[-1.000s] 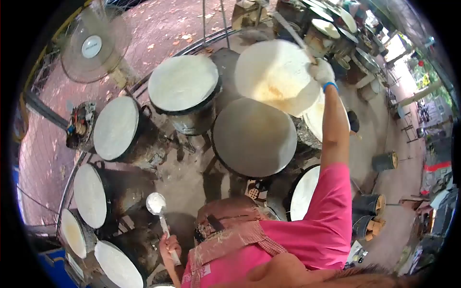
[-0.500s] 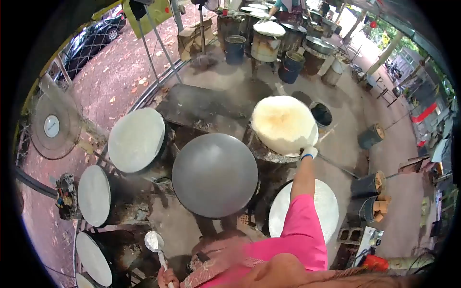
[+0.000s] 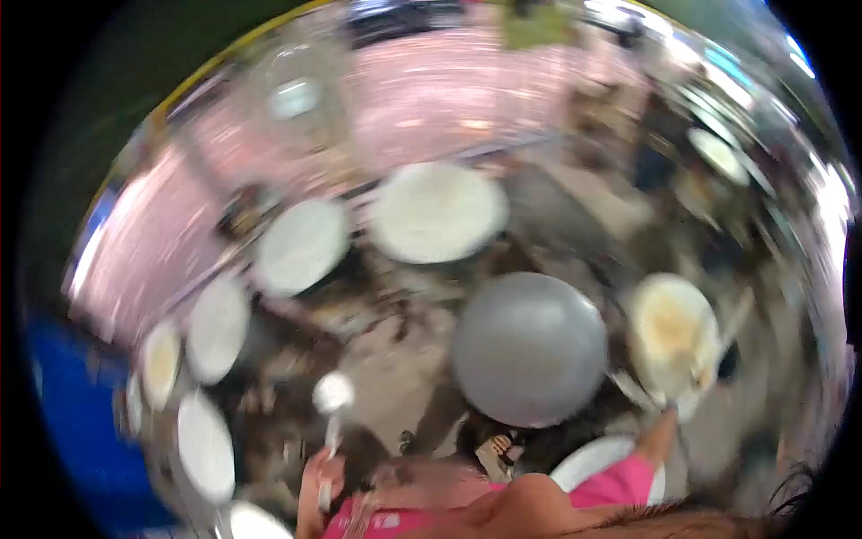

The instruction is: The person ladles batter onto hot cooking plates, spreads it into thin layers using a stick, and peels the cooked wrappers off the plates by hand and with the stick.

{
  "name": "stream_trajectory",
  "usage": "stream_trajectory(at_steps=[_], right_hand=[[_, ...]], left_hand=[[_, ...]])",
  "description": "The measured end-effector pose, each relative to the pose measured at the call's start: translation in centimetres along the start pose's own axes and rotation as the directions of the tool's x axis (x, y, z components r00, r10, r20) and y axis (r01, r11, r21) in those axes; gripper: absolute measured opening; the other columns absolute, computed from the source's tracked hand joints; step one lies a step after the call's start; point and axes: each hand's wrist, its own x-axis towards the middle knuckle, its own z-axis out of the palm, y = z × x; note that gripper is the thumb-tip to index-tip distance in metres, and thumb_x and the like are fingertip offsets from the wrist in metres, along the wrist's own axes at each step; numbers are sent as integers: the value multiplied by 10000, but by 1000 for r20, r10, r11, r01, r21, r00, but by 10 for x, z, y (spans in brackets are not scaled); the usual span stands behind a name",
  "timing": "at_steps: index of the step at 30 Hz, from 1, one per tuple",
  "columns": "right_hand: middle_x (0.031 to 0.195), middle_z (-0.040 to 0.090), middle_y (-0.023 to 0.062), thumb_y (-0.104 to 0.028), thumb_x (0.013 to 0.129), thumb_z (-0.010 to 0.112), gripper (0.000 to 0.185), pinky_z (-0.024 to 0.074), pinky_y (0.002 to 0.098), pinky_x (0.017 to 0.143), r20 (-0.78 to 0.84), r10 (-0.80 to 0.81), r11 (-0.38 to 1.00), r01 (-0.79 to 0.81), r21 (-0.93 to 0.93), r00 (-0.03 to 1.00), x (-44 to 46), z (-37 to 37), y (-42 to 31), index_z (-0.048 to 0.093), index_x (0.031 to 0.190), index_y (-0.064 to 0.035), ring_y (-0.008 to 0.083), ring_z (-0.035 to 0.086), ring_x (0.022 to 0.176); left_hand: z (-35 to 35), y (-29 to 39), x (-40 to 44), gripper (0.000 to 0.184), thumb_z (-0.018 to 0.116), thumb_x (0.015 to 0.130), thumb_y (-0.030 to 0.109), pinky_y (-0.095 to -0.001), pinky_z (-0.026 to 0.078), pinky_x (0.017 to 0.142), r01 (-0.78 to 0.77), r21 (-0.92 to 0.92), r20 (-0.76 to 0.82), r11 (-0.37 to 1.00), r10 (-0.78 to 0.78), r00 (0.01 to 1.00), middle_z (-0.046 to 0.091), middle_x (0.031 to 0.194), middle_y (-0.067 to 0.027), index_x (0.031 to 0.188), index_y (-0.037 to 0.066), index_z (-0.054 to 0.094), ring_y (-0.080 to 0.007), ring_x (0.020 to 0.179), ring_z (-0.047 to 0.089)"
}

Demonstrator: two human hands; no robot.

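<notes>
My left hand [image 3: 321, 474] is closed around the handle of a ladle [image 3: 334, 393], whose round bowl looks white with batter. My right hand [image 3: 684, 401] reaches out to the near edge of a round griddle carrying a pale sheet [image 3: 673, 323] browned in its middle. Motion blur smears the fingers there, so their grip is unclear. Between my hands lies a large bare grey round griddle [image 3: 530, 349]. Under my right arm, partly hidden, is another white-covered round griddle [image 3: 593, 460].
Several white-topped round griddles curve along the left, among them one at the back [image 3: 438, 213] and one at the side [image 3: 206, 446]. A dark slab [image 3: 557, 211] lies behind the grey griddle. Blurred drums and pans stand at the far right.
My view has swung left, so the griddles appear further right and the picture is blurred. The ladle stays in my left hand; my right hand remains by the browned sheet.
</notes>
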Motion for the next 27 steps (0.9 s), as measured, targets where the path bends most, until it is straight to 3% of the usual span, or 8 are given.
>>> stream_trajectory(at_steps=[2, 4, 8, 11, 14, 22, 25, 27], right_hand=[[835, 645, 141, -240, 773, 598, 335, 461, 349, 670, 122, -174, 889, 102, 447, 977, -45, 32, -49, 633, 902, 67, 221, 600, 769], [842, 642, 126, -225, 776, 607, 327, 455, 331, 689, 408, -292, 732, -72, 678, 865, -138, 65, -109, 632, 925, 65, 204, 588, 779], [858, 638, 94, -195, 782, 625, 317, 442, 295, 726, 835, -525, 763, -344, 548, 166, -375, 64, -200, 629, 971, 60, 169, 562, 799], [870, 634, 71, -173, 787, 639, 316, 433, 268, 754, 667, -612, 778, -174, 603, -425, -539, -8, -251, 627, 1005, 56, 144, 543, 814], [778, 623, 112, -196, 775, 634, 306, 441, 324, 690, 247, -565, 290, 90, 953, -787, -680, -165, -293, 612, 957, 49, 172, 541, 721], [786, 638, 161, -347, 757, 565, 305, 476, 431, 691, -136, 32, -720, -118, 684, -990, -952, -461, -207, 646, 841, -65, 328, 620, 783], [766, 644, 136, -289, 743, 546, 255, 476, 438, 677, -197, 255, -796, -321, 514, -947, -980, -496, -147, 638, 828, -67, 316, 627, 750], [746, 644, 127, -373, 752, 570, 296, 489, 428, 621, -173, 236, -750, -292, 593, -956, -969, -526, -161, 632, 789, -87, 314, 631, 722]], left_hand=[[27, -24, -24, 244, 384, 938, 268, -219, 273, 309, -190, 325, -344, 927, 302, 889, 351, 529, 53, 1076, 84, 466, -62, 364, 331], [13, -40, -47, 190, 404, 933, 253, -205, 279, 300, -350, 58, -316, 935, 350, 882, 338, 534, 68, 984, 82, 470, -65, 360, 321], [-49, -73, -112, 140, 416, 935, 244, -191, 248, 284, -529, -410, -204, 743, 490, 847, 324, 552, 25, 985, 123, 463, -53, 372, 305], [-66, -128, -168, 167, 460, 926, 223, -178, 245, 283, -842, -201, -248, 500, 806, 538, 331, 582, -1, 1093, 232, 460, -56, 380, 284], [-102, -171, -242, 503, 519, 880, 136, -188, 262, 272, -949, -98, -119, 301, 943, 311, 374, 636, -32, 1295, 313, 295, -76, 387, 309], [-342, -193, -397, 414, 522, 851, 107, -231, 315, 282, -985, 11, -598, 174, 791, 133, 393, 533, -28, 1212, 180, 335, -130, 361, 393], [-514, -211, -386, 226, 440, 865, 89, -255, 313, 299, -834, 138, -801, 534, 556, 223, 393, 531, -21, 1074, 48, 363, -125, 350, 386], [-466, -203, -396, 190, 448, 834, 104, -324, 332, 309, -820, 215, -858, 531, 504, 102, 412, 462, -80, 906, -52, 370, -172, 320, 398]])
